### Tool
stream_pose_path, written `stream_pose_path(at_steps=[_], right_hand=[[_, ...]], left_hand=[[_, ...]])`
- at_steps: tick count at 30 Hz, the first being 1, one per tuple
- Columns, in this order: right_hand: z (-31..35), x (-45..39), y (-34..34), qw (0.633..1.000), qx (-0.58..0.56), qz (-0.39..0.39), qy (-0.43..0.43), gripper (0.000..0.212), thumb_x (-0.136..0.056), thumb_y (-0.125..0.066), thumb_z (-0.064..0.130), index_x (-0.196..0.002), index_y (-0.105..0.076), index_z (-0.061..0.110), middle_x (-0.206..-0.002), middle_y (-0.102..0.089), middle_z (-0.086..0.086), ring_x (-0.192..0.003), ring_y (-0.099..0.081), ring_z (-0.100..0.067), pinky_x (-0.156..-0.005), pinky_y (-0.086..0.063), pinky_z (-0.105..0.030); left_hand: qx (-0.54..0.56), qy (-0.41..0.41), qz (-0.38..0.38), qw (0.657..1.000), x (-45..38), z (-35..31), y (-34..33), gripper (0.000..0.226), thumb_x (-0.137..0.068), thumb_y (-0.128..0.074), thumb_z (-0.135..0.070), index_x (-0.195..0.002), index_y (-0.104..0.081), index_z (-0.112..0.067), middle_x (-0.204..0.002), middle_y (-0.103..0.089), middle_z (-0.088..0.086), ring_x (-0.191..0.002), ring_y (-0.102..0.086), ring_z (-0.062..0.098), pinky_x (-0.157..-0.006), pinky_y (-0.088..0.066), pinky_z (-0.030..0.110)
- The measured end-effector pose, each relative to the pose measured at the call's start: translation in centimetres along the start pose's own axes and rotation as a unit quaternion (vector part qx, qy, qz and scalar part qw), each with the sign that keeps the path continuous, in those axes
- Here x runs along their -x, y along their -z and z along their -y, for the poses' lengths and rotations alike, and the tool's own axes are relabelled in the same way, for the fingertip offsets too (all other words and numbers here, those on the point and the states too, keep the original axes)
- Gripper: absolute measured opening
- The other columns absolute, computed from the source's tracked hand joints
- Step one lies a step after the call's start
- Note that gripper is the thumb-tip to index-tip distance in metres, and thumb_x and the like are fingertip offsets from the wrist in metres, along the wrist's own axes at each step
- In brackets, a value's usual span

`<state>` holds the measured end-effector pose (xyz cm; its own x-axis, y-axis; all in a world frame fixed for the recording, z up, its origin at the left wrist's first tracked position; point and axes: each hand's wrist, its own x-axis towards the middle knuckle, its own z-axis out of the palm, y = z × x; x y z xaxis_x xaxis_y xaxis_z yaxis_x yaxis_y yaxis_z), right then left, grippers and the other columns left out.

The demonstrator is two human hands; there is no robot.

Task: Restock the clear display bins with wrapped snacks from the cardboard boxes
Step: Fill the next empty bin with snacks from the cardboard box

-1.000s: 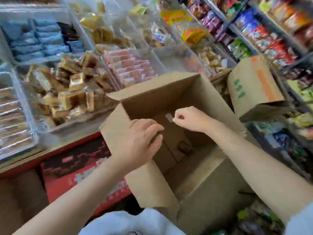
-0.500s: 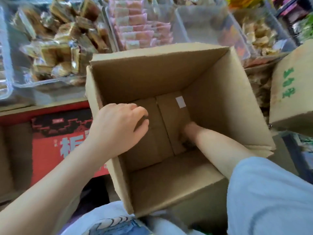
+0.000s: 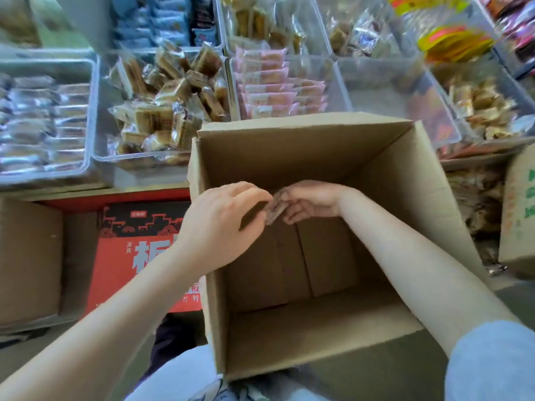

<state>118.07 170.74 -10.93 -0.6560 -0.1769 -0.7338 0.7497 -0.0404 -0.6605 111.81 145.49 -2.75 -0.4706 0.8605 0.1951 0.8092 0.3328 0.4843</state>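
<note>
An open cardboard box (image 3: 289,140) stands in front of me, and its bottom looks bare. Both my hands meet above its inside. My right hand (image 3: 312,201) pinches a small brown wrapped snack (image 3: 276,208). My left hand (image 3: 223,224) has come over the box's left wall, and its fingers curl round the same snack from the left. Clear display bins (image 3: 95,117) behind the box hold wrapped cakes (image 3: 168,108) and pink packets (image 3: 275,88). One clear bin (image 3: 393,94) behind the box's right corner looks nearly empty.
A red and black printed carton (image 3: 136,253) sits low on the left, next to a plain brown carton (image 3: 29,261). Another cardboard box with green print (image 3: 518,215) stands at the right edge. More filled bins and shelves of packets line the back.
My right hand has come up from the bottom of the box with a small wrapped snack. My left hand has moved in from the box's left wall to meet it.
</note>
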Motion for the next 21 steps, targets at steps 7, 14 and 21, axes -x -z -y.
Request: stream_pose_path(at_steps=[7,14,21], right_hand=[[6.7,8.5,-5.3,0.965,-0.122,0.000,0.231,0.057,-0.082,-0.067,0.014,-0.136,-0.049,0.008,-0.130,-0.061,-0.015,-0.121,-0.059,-0.026,-0.093,-0.053,-0.029],[11.2,9.5,-15.3,0.930,-0.009,-0.152,0.335,0.055,-0.088,-0.059,-0.016,-0.129,-0.050,0.019,-0.130,-0.058,-0.015,-0.120,-0.061,-0.030,-0.099,-0.052,-0.042],[17.2,3.2,-25.5,0.942,0.101,-0.164,0.276,0.039,-0.090,-0.072,0.019,-0.123,-0.054,0.027,-0.125,-0.060,-0.009,-0.118,-0.062,-0.021,-0.100,-0.051,-0.042]], left_hand=[[0.432,0.336,-0.179,0.818,-0.4,-0.7,4.7,0.023,-0.102,-0.056,-0.022,-0.124,-0.060,-0.026,-0.117,-0.065,-0.003,-0.108,-0.065,0.011,-0.088,-0.058,0.033],[0.618,0.317,-0.030,0.719,1.0,2.9,10.1,0.051,-0.079,-0.070,-0.043,-0.122,-0.060,-0.016,-0.107,-0.073,0.014,-0.088,-0.073,0.026,-0.071,-0.058,0.034],[0.562,0.266,-0.031,0.782,7.6,14.1,17.5,0.028,-0.092,-0.070,-0.015,-0.120,-0.066,-0.018,-0.097,-0.076,0.007,-0.088,-0.074,0.023,-0.083,-0.061,0.035]])
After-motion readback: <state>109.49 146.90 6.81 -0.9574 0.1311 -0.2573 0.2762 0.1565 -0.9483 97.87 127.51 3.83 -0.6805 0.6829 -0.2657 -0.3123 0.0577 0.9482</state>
